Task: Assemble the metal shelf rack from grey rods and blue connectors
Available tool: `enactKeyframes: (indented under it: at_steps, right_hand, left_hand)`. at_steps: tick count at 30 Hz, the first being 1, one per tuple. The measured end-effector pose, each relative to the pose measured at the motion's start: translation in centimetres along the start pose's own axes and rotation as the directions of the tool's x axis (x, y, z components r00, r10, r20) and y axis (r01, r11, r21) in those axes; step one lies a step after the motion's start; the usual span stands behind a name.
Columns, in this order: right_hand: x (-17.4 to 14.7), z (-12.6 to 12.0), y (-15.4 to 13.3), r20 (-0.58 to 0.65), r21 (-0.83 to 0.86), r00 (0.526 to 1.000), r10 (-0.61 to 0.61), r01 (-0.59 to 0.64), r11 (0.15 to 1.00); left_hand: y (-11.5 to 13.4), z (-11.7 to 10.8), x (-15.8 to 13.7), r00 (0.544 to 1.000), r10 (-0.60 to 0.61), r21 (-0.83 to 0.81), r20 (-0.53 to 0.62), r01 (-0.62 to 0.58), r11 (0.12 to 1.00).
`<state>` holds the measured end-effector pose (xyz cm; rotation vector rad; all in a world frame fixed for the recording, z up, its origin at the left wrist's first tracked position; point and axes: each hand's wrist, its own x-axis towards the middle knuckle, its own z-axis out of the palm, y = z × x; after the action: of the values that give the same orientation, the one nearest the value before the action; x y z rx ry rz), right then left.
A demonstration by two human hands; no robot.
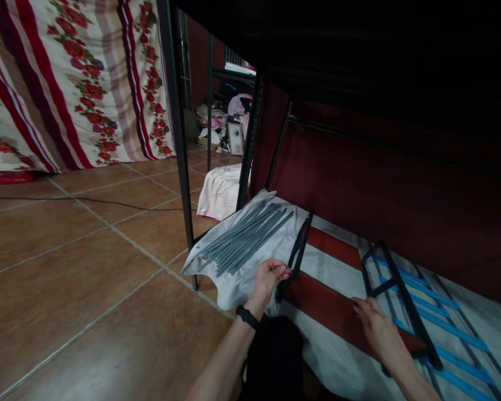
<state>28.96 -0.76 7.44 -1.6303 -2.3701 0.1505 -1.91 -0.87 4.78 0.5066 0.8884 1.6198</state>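
My left hand (271, 274) is closed in a pinch at the end of a black metal frame (304, 239); what lies between its fingertips is too small to make out. A black band is on that wrist. My right hand (373, 322) curls over the long edge of a reddish-brown board (325, 303), fingers bent and gripping it. This board runs between the black frame on the left and a second black frame (404, 298) on the right. Behind it, a second reddish-brown board (338, 248) spans the same frames. Grey rods (246, 236) lie bundled left of my left hand.
Pale cloth (229, 289) lies under the rods and boards. Blue strips (446, 320) and dark rods lie at right. A black upright post (179, 139) stands at left, under a dark overhang. A cable (87, 199) crosses the tiled floor (87, 267); a floral curtain (87, 83) hangs beyond.
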Motion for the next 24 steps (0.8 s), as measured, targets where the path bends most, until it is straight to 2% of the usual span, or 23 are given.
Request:
enactKeyframes:
  at_steps: [6,17,24]
  right_hand:
    - [0.1,0.1,0.3,-0.033,0.004,0.999,-0.011,0.011,1.000]
    - [0.3,0.6,2.7,-0.048,0.010,0.996,-0.077,0.078,0.997]
    - [0.3,-0.1,1.7,-0.071,0.034,0.996,-0.052,0.055,0.998]
  left_hand:
    - [0.1,-0.4,0.0,0.998,0.004,0.025,0.059,-0.005,1.000]
    - [0.1,-0.2,-0.3,0.997,0.008,-0.003,0.083,-0.008,1.000]
    - [-0.1,0.2,0.2,0.995,0.035,0.041,0.088,-0.039,0.998]
